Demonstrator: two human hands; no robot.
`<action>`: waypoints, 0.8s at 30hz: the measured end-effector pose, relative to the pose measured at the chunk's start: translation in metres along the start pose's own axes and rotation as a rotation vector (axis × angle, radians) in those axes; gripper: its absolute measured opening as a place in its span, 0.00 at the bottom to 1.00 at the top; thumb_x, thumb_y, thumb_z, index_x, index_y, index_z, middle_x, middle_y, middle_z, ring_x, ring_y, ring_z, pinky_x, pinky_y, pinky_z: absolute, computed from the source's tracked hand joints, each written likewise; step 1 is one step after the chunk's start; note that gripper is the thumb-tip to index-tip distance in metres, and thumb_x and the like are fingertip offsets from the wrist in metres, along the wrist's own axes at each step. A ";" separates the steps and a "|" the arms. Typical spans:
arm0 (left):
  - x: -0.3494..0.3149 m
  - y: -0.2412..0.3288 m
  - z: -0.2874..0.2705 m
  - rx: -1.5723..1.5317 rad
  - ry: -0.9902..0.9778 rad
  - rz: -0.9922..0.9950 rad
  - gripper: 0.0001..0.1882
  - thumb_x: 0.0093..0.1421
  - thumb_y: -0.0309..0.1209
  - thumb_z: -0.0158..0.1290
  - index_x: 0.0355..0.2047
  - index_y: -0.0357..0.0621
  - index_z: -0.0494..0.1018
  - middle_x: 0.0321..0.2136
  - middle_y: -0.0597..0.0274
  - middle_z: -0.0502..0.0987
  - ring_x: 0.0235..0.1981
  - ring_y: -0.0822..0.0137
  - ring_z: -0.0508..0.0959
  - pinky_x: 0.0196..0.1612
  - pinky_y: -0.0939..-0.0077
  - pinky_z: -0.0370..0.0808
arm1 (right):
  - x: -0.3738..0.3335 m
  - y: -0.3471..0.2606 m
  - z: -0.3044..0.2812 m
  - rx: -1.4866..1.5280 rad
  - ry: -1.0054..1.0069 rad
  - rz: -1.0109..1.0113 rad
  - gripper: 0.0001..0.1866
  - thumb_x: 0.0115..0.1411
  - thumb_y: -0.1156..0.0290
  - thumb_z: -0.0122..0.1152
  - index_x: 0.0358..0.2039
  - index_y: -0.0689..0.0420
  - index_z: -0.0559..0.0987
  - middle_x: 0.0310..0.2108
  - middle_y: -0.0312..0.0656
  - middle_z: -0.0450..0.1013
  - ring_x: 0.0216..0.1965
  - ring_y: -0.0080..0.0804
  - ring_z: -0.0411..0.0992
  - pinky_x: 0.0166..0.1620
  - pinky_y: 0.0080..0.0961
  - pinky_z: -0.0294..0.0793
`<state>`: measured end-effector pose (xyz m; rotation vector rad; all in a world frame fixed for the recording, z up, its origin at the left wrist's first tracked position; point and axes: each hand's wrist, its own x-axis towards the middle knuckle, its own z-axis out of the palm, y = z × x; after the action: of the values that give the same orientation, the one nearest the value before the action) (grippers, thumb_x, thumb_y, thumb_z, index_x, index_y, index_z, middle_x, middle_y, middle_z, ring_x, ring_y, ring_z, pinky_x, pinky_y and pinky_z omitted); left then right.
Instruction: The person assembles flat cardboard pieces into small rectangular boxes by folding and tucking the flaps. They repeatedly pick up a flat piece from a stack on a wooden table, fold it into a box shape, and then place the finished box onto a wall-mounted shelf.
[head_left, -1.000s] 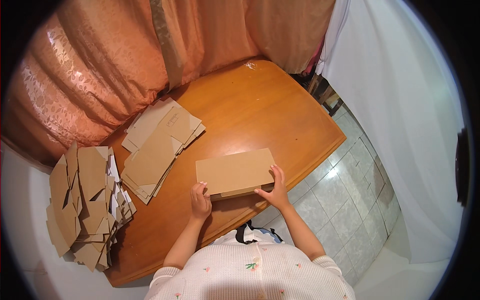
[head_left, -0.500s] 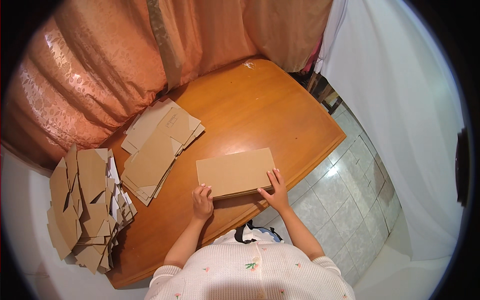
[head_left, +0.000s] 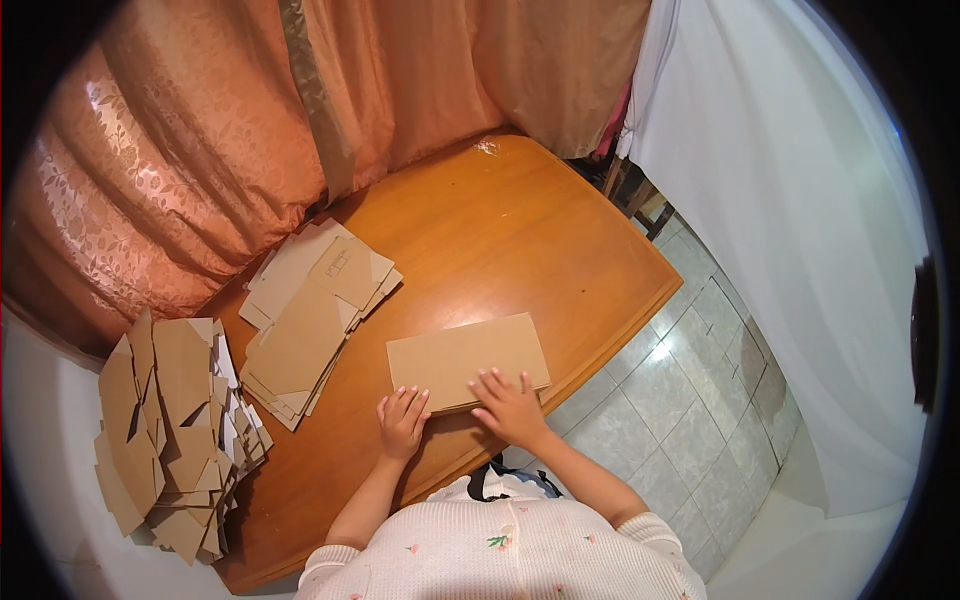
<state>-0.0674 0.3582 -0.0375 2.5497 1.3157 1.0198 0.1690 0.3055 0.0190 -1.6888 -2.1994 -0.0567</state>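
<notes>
A flat, closed brown cardboard box point(head_left: 465, 353) lies on the wooden table point(head_left: 480, 240) near its front edge. My right hand point(head_left: 508, 410) rests on the near right part of its top, fingers spread. At the near left corner, my left hand point(head_left: 403, 422) touches the box with its fingertips, the fingers extended and fairly close together. Neither hand grips it. The underside of the box is hidden.
Left of the box lies a small stack of flat cardboard blanks point(head_left: 300, 340). Farther left, a tall untidy pile of cut cardboard point(head_left: 175, 430) stands at the table's edge. Orange curtains point(head_left: 200, 130) hang behind, a white cloth point(head_left: 770, 200) at the right above the tiled floor point(head_left: 680, 400).
My right hand has slid left from the box's right corner onto its top. My left fingers have uncurled over the near left corner. The view has tilted slightly.
</notes>
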 end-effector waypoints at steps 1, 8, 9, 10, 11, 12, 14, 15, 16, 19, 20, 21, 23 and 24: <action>0.000 0.000 0.000 0.001 0.003 -0.002 0.19 0.58 0.41 0.51 0.49 0.54 0.73 0.50 0.64 0.72 0.53 0.60 0.67 0.55 0.55 0.57 | 0.005 -0.008 0.000 -0.028 -0.030 -0.034 0.27 0.59 0.50 0.52 0.57 0.45 0.67 0.57 0.38 0.65 0.59 0.35 0.61 0.57 0.56 0.55; -0.002 0.000 0.001 0.025 0.002 -0.025 0.18 0.59 0.43 0.50 0.49 0.57 0.74 0.50 0.65 0.72 0.53 0.61 0.68 0.56 0.54 0.56 | 0.005 0.009 -0.001 0.053 -0.130 -0.065 0.28 0.60 0.49 0.48 0.60 0.43 0.64 0.61 0.38 0.59 0.62 0.37 0.57 0.59 0.56 0.54; -0.002 0.000 0.000 0.024 0.002 -0.025 0.18 0.59 0.43 0.50 0.49 0.57 0.74 0.50 0.65 0.72 0.53 0.61 0.68 0.56 0.54 0.56 | 0.005 0.015 -0.005 0.034 -0.157 -0.033 0.28 0.60 0.49 0.48 0.60 0.43 0.64 0.62 0.38 0.58 0.62 0.38 0.56 0.59 0.56 0.53; -0.003 0.001 0.000 0.021 0.005 -0.029 0.18 0.59 0.43 0.50 0.49 0.57 0.74 0.50 0.65 0.72 0.53 0.61 0.68 0.56 0.54 0.56 | 0.007 0.022 -0.010 0.012 -0.185 -0.005 0.28 0.61 0.49 0.47 0.60 0.43 0.63 0.63 0.38 0.57 0.63 0.38 0.55 0.60 0.56 0.52; -0.003 0.001 -0.001 0.019 0.008 -0.032 0.18 0.59 0.42 0.50 0.49 0.57 0.74 0.49 0.65 0.72 0.53 0.61 0.68 0.56 0.54 0.56 | 0.013 0.030 -0.014 0.011 -0.217 0.065 0.28 0.61 0.48 0.46 0.60 0.43 0.63 0.63 0.39 0.56 0.64 0.39 0.54 0.60 0.56 0.50; -0.004 0.000 -0.001 0.014 0.002 -0.030 0.18 0.59 0.42 0.51 0.49 0.56 0.74 0.49 0.64 0.72 0.53 0.60 0.67 0.56 0.54 0.55 | 0.022 0.039 -0.019 0.011 -0.251 0.138 0.29 0.61 0.47 0.45 0.60 0.43 0.63 0.64 0.39 0.56 0.64 0.40 0.53 0.61 0.56 0.49; -0.004 -0.002 0.000 0.000 -0.006 -0.024 0.19 0.59 0.43 0.51 0.49 0.54 0.74 0.50 0.62 0.72 0.54 0.59 0.67 0.56 0.54 0.54 | 0.042 0.060 -0.025 0.020 -0.271 0.262 0.31 0.60 0.45 0.46 0.61 0.44 0.62 0.64 0.41 0.54 0.65 0.41 0.51 0.62 0.56 0.46; -0.003 -0.001 -0.001 -0.011 -0.011 -0.017 0.19 0.57 0.43 0.52 0.48 0.54 0.74 0.49 0.62 0.72 0.54 0.59 0.67 0.56 0.53 0.53 | 0.051 0.074 -0.022 0.029 -0.258 0.320 0.33 0.59 0.43 0.46 0.61 0.44 0.62 0.65 0.43 0.53 0.65 0.42 0.51 0.63 0.56 0.44; -0.001 0.000 -0.002 -0.023 -0.016 -0.009 0.20 0.56 0.44 0.54 0.48 0.54 0.74 0.49 0.62 0.72 0.54 0.59 0.67 0.57 0.52 0.52 | 0.058 0.086 -0.020 0.036 -0.242 0.379 0.35 0.57 0.41 0.47 0.61 0.45 0.61 0.65 0.44 0.52 0.66 0.43 0.50 0.63 0.57 0.43; 0.005 -0.005 -0.006 -0.021 -0.030 0.034 0.22 0.53 0.46 0.56 0.48 0.57 0.74 0.50 0.64 0.71 0.54 0.61 0.67 0.58 0.50 0.48 | 0.068 0.103 -0.016 0.024 -0.164 0.379 0.42 0.50 0.35 0.53 0.59 0.50 0.64 0.62 0.50 0.56 0.65 0.48 0.49 0.63 0.59 0.40; 0.008 -0.006 -0.005 -0.015 -0.035 0.053 0.22 0.52 0.47 0.57 0.48 0.58 0.74 0.51 0.65 0.70 0.55 0.62 0.67 0.58 0.49 0.47 | 0.070 0.108 -0.017 0.081 -0.204 0.418 0.43 0.49 0.35 0.54 0.57 0.52 0.66 0.61 0.51 0.58 0.65 0.48 0.51 0.63 0.59 0.39; 0.010 -0.008 -0.005 0.058 -0.020 -0.015 0.22 0.52 0.47 0.57 0.47 0.58 0.75 0.52 0.65 0.69 0.55 0.63 0.66 0.58 0.49 0.46 | 0.073 0.105 -0.020 0.142 -0.251 0.451 0.43 0.48 0.34 0.55 0.56 0.54 0.67 0.59 0.53 0.61 0.64 0.47 0.53 0.63 0.60 0.37; 0.018 -0.010 -0.003 0.203 0.009 -0.148 0.21 0.52 0.47 0.57 0.46 0.58 0.75 0.55 0.64 0.67 0.57 0.63 0.64 0.58 0.48 0.45 | 0.073 0.097 -0.029 0.218 -0.371 0.545 0.43 0.47 0.33 0.56 0.52 0.57 0.69 0.55 0.54 0.66 0.61 0.47 0.58 0.63 0.61 0.36; 0.026 -0.006 -0.005 0.255 0.002 -0.309 0.23 0.55 0.45 0.55 0.50 0.55 0.72 0.58 0.60 0.62 0.59 0.60 0.61 0.59 0.51 0.46 | 0.071 0.089 -0.036 0.230 -0.445 0.605 0.42 0.47 0.34 0.56 0.51 0.58 0.70 0.52 0.54 0.68 0.60 0.47 0.60 0.62 0.61 0.35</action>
<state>-0.0641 0.3805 -0.0227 2.3975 1.8744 0.8423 0.2465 0.3871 0.0579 -2.3027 -1.7597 0.7582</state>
